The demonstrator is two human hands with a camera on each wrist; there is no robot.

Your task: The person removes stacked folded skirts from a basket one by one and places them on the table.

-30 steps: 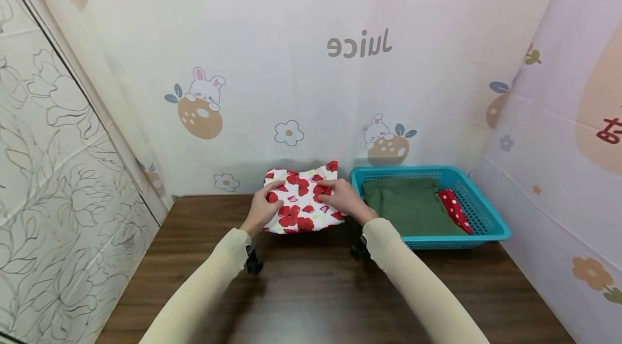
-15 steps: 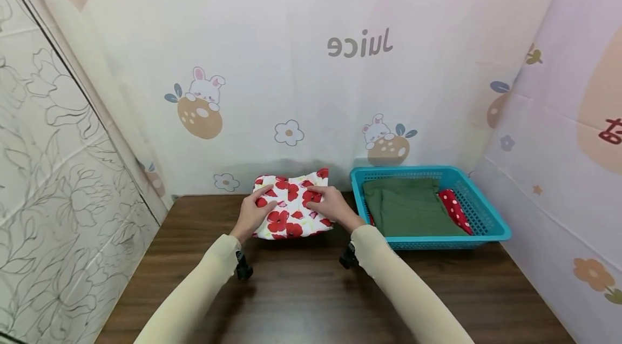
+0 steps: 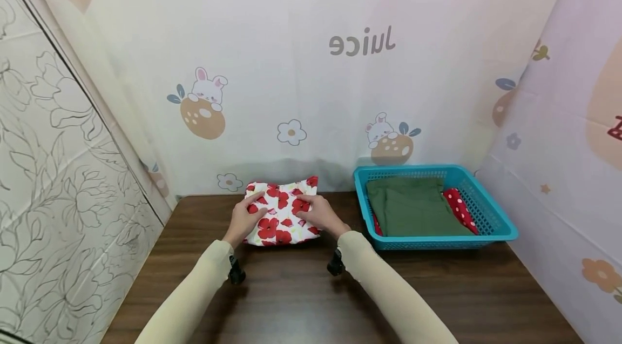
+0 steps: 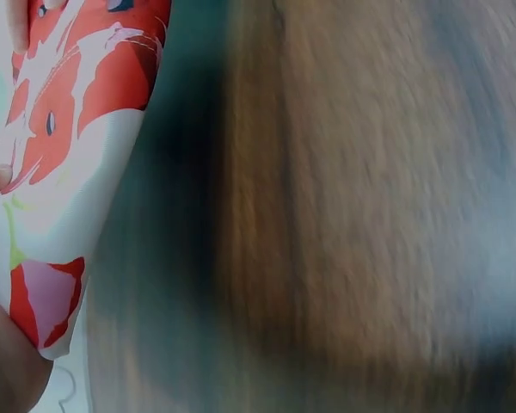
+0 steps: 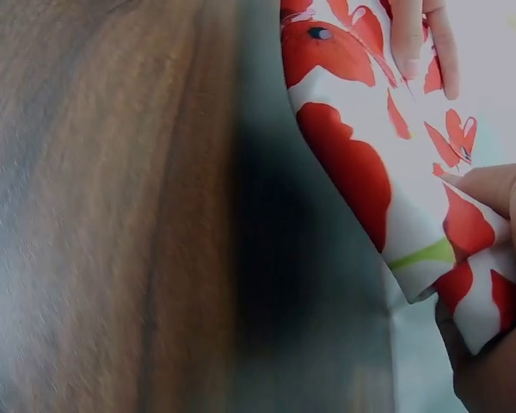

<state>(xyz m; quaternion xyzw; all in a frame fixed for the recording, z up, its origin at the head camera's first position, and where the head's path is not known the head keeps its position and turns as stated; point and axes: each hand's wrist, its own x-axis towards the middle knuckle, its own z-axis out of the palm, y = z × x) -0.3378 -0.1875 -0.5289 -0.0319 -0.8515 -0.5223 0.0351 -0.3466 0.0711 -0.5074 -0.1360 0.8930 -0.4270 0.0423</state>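
A folded white cloth with red flowers (image 3: 278, 222) is held between both hands over the back of the table. At its left side my left hand (image 3: 244, 221) grips it, thumb on top and the palm side tucked round the edge. The right hand (image 3: 320, 214) holds the opposite side in the same way. Up close in the left wrist view, the folded cloth (image 4: 60, 206) shows a stitched seam. In the right wrist view a thumb lies on top of the floral cloth (image 5: 344, 172), with fingers wrapped round its corner, and dark shadow falls on the table beneath.
A blue plastic basket (image 3: 437, 244) stands at the back right of the wooden table (image 3: 291, 301). Folded green fabric (image 3: 413, 208) lies in it, with red polka-dot fabric (image 3: 460, 211) showing beside it. A printed curtain (image 3: 311, 90) hangs right behind the table.
Both hands have carried the floral cloth to the left and lower, nearer the table and away from the basket. Their grip looks the same. The basket's contents have not moved.
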